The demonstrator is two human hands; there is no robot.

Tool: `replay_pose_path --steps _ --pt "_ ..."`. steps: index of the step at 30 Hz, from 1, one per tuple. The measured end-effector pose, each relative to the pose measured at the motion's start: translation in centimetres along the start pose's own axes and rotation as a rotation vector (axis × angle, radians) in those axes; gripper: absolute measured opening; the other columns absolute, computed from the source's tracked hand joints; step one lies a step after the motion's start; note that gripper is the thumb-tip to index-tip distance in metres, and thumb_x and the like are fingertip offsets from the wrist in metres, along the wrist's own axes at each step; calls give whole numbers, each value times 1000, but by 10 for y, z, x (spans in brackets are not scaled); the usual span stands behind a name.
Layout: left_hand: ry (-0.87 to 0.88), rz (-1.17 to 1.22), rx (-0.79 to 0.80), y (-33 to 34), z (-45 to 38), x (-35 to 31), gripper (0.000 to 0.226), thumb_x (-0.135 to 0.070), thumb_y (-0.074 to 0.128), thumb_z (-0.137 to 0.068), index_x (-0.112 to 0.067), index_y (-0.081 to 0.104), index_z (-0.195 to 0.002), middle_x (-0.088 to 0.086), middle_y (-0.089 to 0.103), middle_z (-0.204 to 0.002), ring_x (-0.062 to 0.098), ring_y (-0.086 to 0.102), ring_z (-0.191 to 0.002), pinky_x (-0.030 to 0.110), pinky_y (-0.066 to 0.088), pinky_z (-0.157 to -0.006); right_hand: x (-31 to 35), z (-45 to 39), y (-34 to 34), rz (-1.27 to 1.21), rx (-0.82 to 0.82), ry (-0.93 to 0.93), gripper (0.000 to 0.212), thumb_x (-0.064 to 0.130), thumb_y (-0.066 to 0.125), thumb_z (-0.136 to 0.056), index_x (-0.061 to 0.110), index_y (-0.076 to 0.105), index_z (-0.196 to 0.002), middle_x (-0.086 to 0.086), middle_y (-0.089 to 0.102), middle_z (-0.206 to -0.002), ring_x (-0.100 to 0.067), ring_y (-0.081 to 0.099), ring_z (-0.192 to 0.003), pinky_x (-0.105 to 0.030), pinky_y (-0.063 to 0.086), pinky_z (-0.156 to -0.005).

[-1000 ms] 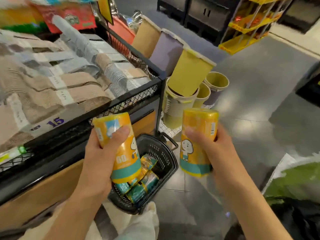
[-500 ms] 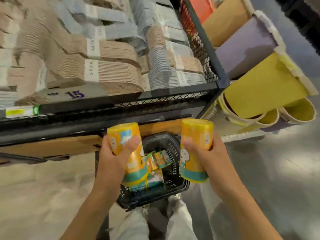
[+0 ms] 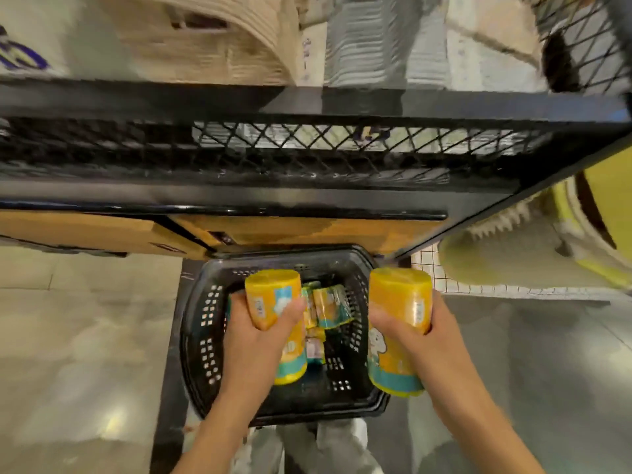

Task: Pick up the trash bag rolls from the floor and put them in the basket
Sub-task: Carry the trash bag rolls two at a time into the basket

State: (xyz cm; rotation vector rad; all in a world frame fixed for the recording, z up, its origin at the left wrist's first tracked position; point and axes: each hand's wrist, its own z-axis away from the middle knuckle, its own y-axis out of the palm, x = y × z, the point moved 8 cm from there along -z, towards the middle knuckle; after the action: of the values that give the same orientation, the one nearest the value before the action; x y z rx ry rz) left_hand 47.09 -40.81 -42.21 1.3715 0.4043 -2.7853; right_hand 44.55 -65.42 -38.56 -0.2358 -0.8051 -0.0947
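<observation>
**Both hands hold rolls above the basket**

Our left hand (image 3: pixel 254 340) grips one yellow trash bag roll (image 3: pixel 273 302), fingers and thumb curled round its middle. The roll stands nearly upright, flat end up, teal band down, directly over the black basket (image 3: pixel 201 336). Inside the basket we see several smaller yellow-and-teal packs (image 3: pixel 328 307) lying in a loose pile. Our right hand (image 3: pixel 424 340) wraps a second roll (image 3: pixel 398 302), also near upright, over the basket's right rim. Beyond the basket rises a black mesh shelf (image 3: pixel 307 155) carrying folded goods. Yellow bins (image 3: pixel 513 258) lie blurred at the right.
</observation>
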Motion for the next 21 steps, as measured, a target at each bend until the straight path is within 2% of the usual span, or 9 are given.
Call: replay_pose_path --steps 3,6,7,9,11,12,14,18,21 --pt "-12 -114 -3 29 -54 61 39 -45 85 -74 -34 57 -99 -10 72 -94 5 69 -84 32 56 -75 -33 -33 6 17 -11 19 62 44 95 -58 36 62 -111 4 76 -98 -16 75 -86 -42 61 -76" --pt "20 -239 43 59 -103 114 33 -45 79 -82 -32 52 -95 -14 67 -91 -13 59 -75 10 44 -64 -65 -61 6 10 -30 32 61 48 92 -54 37 62 -106 10 76 -89 -6 73 -75 -30 56 -65" --pt "27 -271 43 66 -118 131 33 -43 79 -84 -30 51 -95 -14 65 -89 -14 58 -72 8 42 -61 -74 -70 8 5 -23 34 62 46 96 -55 38 62 -106 12 76 -88 -4 73 -74 -27 54 -63" --pt "45 -338 31 80 -145 167 37 -47 78 -83 -25 51 -97 -5 67 -89 -7 61 -76 21 48 -68 -93 -87 9 27 -29 27 65 52 91 -49 35 64 -105 11 77 -89 -7 73 -76 -27 54 -64" --pt "17 -392 8 94 -168 199 53 -64 73 -74 -23 51 -101 3 68 -100 14 66 -90 35 52 -81 -114 -102 10 37 -51 35 71 60 83 -38 36 65 -102 8 77 -89 -11 74 -78 -37 58 -70" --pt "1 -435 6 101 -178 211 63 -70 67 -70 -22 51 -107 5 68 -109 23 66 -99 38 51 -86 -124 -108 12 31 -46 40 71 62 82 -37 39 65 -102 6 77 -91 -13 75 -81 -42 60 -74" --pt "-40 -558 39 117 -193 230 75 -69 66 -75 -13 48 -122 12 64 -122 34 61 -110 39 48 -87 -139 -115 17 16 -21 55 68 62 84 -38 47 66 -102 4 77 -94 -17 76 -86 -48 62 -78" --pt "11 -730 67 135 -217 258 74 -63 62 -88 -7 39 -131 11 59 -122 25 59 -96 32 47 -74 -156 -122 20 26 -20 90 56 54 87 -38 56 66 -90 9 77 -85 -10 75 -75 -41 58 -73" --pt "-16 -853 28 137 -234 276 89 -67 59 -87 -2 34 -141 15 59 -129 32 62 -109 38 52 -81 -165 -126 17 14 -24 119 57 47 87 -40 41 68 -93 10 77 -82 -7 74 -72 -34 54 -67"
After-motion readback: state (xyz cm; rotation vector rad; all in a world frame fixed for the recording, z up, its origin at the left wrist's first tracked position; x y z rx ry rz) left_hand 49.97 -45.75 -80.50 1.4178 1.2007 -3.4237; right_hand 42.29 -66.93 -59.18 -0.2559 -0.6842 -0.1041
